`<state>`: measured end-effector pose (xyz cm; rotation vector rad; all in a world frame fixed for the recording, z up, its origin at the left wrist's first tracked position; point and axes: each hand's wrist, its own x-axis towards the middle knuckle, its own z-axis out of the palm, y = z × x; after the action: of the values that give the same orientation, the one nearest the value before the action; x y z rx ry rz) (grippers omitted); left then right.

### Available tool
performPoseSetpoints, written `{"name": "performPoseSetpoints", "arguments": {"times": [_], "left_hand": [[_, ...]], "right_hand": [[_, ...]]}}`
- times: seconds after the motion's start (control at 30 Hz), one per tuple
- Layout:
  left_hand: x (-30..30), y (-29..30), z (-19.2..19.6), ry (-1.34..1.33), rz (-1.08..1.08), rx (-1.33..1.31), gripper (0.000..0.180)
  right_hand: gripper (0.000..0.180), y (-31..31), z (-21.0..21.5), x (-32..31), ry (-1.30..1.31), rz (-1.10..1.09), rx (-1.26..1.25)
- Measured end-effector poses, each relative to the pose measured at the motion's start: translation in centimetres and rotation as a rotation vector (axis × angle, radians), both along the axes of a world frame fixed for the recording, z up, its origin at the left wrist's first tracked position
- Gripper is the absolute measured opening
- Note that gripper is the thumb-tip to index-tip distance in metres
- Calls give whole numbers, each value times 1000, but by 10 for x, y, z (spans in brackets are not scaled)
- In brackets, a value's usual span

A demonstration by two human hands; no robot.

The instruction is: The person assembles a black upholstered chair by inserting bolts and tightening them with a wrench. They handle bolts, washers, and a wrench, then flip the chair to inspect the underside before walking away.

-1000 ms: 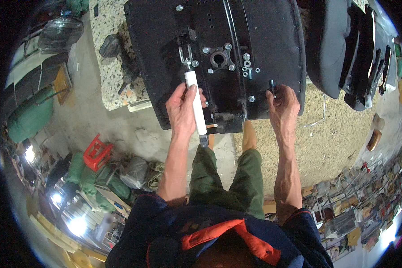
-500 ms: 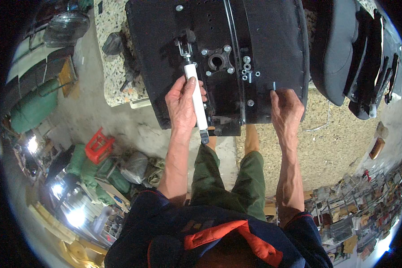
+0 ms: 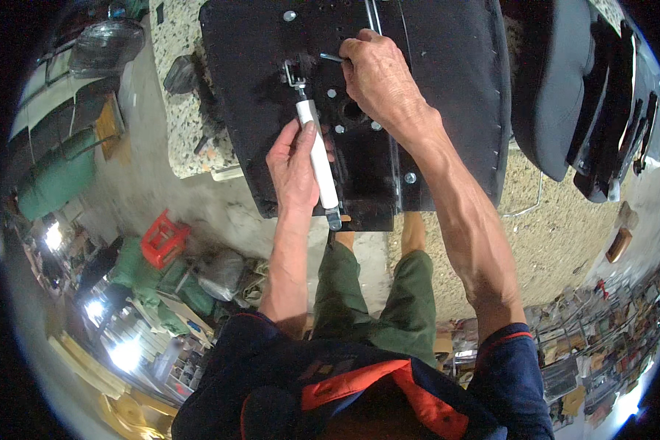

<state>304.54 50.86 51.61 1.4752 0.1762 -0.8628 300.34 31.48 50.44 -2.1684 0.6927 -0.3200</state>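
We take the black seat base as our landmark: it lies upside down, underside up, on a speckled stone slab at the top of the view. On the middle of that underside sits a black metal mechanism plate with bolts and a round hole.

A white-handled tool lies across the plate's left part, its metal head at the upper end against a small bracket, its lower end reaching the seat base's near edge.

Our left hand wraps the white handle from the left, fingers curled together around it and thumb lying along the shaft; the forearm runs straight down from the seat base toward our body.

Our right hand rests on the upper middle of the seat base, fingers bent and pressed together, their tips pinching a thin metal pin just right of the tool's head. The wrist is flexed; the forearm comes in diagonally from the lower right.

Right of the seat base lies a grey seat cushion on gritty floor. Below the base we see green trousers and bare feet. Left of it, further off, stand a red plastic crate and a green cylinder amid workshop clutter.
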Motion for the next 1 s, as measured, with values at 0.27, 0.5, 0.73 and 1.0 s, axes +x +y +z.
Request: {"name": "performPoseSetpoints", "arguments": {"times": [0.27, 0.5, 0.73, 1.0], "left_hand": [[1, 5, -2, -13, -29, 68, 30], [-1, 3, -8, 4, -44, 74, 28], [3, 4, -13, 9, -103, 84, 29], [7, 6, -13, 40, -112, 54, 34]], "right_hand": [[15, 4, 0, 16, 22, 91, -61], [14, 2, 11, 15, 22, 132, -28], [11, 3, 10, 20, 66, 116, -72], [13, 7, 11, 22, 95, 39, 35]]}}
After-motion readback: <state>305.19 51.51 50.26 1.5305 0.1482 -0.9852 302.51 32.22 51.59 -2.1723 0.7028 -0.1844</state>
